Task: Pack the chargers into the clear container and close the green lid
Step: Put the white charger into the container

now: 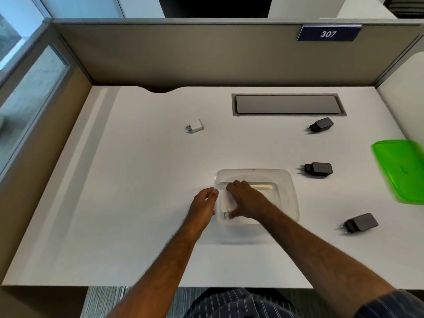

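The clear container [286, 191] stands on the white desk in front of me. My right hand [245, 199] reaches inside it, fingers around a white charger [224, 204] with its prongs pointing toward me at the container's left end. My left hand [203, 207] rests against the container's outer left wall with nothing in it. Another white charger [195, 126] lies far left. Three black chargers lie to the right: one far [321, 124], one middle [319, 169], one near [361, 222]. The green lid [400, 169] lies flat at the right edge.
A grey cable hatch [288, 104] is set into the desk at the back. Beige partition walls [183, 56] enclose the desk on the back and sides. The desk's front edge [114, 286] runs just before my body.
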`<state>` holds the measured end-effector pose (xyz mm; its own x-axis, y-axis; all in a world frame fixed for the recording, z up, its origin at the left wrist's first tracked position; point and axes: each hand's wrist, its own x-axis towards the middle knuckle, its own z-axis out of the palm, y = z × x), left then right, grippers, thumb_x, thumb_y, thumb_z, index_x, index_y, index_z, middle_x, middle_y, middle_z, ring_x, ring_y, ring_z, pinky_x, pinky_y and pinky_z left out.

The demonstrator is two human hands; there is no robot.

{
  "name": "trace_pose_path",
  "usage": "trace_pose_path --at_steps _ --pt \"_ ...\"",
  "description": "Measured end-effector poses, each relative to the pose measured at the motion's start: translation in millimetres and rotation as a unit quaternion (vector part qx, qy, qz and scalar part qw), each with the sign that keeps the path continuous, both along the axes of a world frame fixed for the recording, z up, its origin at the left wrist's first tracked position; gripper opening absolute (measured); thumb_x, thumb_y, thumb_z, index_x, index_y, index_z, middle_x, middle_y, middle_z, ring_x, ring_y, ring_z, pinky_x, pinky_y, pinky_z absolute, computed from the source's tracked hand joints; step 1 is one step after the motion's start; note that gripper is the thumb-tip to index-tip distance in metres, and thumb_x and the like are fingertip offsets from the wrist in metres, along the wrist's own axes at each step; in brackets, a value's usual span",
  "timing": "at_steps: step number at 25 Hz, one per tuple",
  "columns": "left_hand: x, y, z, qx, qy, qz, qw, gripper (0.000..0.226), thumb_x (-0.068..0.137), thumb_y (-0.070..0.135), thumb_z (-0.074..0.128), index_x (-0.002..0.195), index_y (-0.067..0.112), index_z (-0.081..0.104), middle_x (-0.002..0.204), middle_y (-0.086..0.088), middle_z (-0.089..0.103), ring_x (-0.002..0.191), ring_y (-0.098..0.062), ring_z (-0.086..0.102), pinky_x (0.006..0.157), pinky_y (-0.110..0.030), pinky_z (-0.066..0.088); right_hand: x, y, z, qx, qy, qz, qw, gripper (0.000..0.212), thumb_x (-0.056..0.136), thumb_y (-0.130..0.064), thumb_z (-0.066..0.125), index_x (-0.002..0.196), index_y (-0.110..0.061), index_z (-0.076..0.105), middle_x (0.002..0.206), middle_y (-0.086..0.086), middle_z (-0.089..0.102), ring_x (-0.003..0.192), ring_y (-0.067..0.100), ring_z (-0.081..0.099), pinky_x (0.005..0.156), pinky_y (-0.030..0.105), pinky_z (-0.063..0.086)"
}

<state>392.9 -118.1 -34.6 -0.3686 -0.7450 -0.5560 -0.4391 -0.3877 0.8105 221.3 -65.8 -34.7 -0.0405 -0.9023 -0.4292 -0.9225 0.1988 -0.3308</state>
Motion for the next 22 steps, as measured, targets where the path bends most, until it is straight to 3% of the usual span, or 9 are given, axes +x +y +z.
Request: trace_pose_path --at_steps 6,11,17,22 --pt "-4 1 2 -0.004 -0.024 -0.010 1.000 0.040 0.105 0.041 0.042 0.139 0.023 0.050 0.140 -0.005 0.058 0.122 -0.027 0.060 0.098 -0.041 0.054 4 -1 -3 0.000 0.002 0.006 1.000 0.085 0.067 -0.038 0.090 0.135 -0.011 0.048 0.133 0.007 0.050 0.121 0.026 0.044 0.092 0.040 0.048" --pt "-5 0 3 -0.006 -0.019 -0.002 1.000 0.038 0.104 0.038 0.046 0.139 0.023 0.052 0.139 -0.006 0.059 0.121 -0.028 0.062 0.096 -0.043 0.056 3 4 -4 0.002 -0.019 0.024 1.000 0.084 0.069 -0.029 0.089 0.140 -0.013 0.047 0.133 0.006 0.049 0.120 0.027 0.043 0.092 0.043 0.048" --pt "-6 0 4 -0.025 -0.038 -0.010 0.999 0.040 0.104 0.039 0.044 0.140 0.022 0.051 0.141 -0.006 0.059 0.122 -0.029 0.061 0.096 -0.042 0.055 0 6 -6 0.013 -0.059 0.003 0.998 0.088 0.077 -0.035 0.085 0.150 -0.013 0.043 0.140 0.007 0.047 0.127 0.026 0.043 0.104 0.039 0.041" --pt "-5 1 5 -0.027 -0.043 -0.016 0.999 0.041 0.105 0.039 0.043 0.140 0.019 0.051 0.142 -0.009 0.057 0.124 -0.030 0.060 0.102 -0.044 0.053 0 11 -8 -0.007 -0.058 -0.009 0.998 0.088 0.079 -0.040 0.083 0.153 -0.016 0.042 0.144 0.003 0.048 0.129 0.024 0.044 0.103 0.035 0.042"
